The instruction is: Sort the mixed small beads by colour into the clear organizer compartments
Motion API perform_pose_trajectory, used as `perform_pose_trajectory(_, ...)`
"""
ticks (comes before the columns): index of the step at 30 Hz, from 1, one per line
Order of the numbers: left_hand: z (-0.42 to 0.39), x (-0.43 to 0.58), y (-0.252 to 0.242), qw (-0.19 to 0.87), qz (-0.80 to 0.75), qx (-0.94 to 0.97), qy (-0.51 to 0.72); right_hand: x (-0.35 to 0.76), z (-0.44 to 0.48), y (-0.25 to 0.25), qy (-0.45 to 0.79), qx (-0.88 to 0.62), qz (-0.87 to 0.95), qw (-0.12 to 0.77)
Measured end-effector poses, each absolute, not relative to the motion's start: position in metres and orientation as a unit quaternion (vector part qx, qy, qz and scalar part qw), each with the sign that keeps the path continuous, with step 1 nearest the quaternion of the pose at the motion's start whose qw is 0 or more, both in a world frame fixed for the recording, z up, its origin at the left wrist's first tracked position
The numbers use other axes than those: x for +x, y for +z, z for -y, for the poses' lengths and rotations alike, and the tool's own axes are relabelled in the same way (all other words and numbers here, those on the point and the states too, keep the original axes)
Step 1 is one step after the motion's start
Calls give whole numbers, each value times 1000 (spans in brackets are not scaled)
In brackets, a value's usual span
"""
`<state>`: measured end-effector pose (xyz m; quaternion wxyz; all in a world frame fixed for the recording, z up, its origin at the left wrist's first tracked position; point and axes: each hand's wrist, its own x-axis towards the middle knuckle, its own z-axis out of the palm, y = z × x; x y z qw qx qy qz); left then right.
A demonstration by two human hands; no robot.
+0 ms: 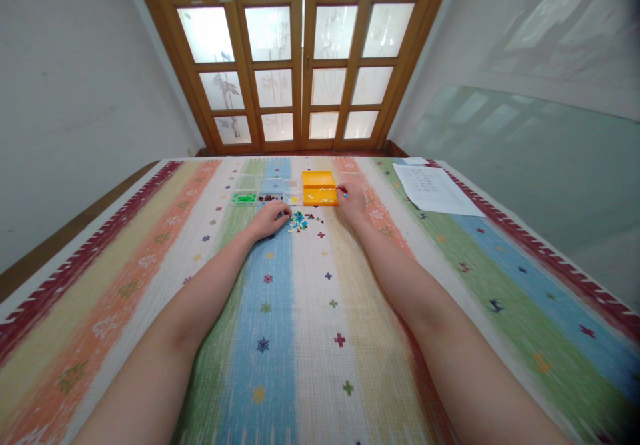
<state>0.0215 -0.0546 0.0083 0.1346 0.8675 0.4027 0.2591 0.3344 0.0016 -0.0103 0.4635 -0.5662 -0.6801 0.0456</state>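
Note:
A small pile of mixed blue, green, white and dark pieces [299, 221] lies on the striped cloth. Just left of it rests my left hand [271, 220], its fingers curled together; whatever they hold is too small to make out. My right hand [353, 201] is at the right edge of an open orange box [320, 180], fingertips pinched, with something tiny and blue-white near them that I cannot identify. White pieces lie in the box's near half. Behind my left hand, a clear divided tray holds green pieces [244, 198], dark brown pieces [270, 198] and yellow pieces [294, 200].
A printed white sheet [436, 189] lies at the right on the striped tablecloth [320, 378]. Wooden doors with glass panes [303, 65] stand beyond the table's far edge. A glass panel [530, 165] leans along the right wall.

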Motion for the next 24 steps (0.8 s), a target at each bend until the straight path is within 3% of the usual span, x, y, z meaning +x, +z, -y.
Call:
perform_pose_trajectory(14,32,-3,-5,163,-568,690,418,332,0,-9,43,-564,687,456)
perform_pose_trajectory(24,14,-23,-21,238,-566,558,558,330,0,-12,46,-541,703,460)
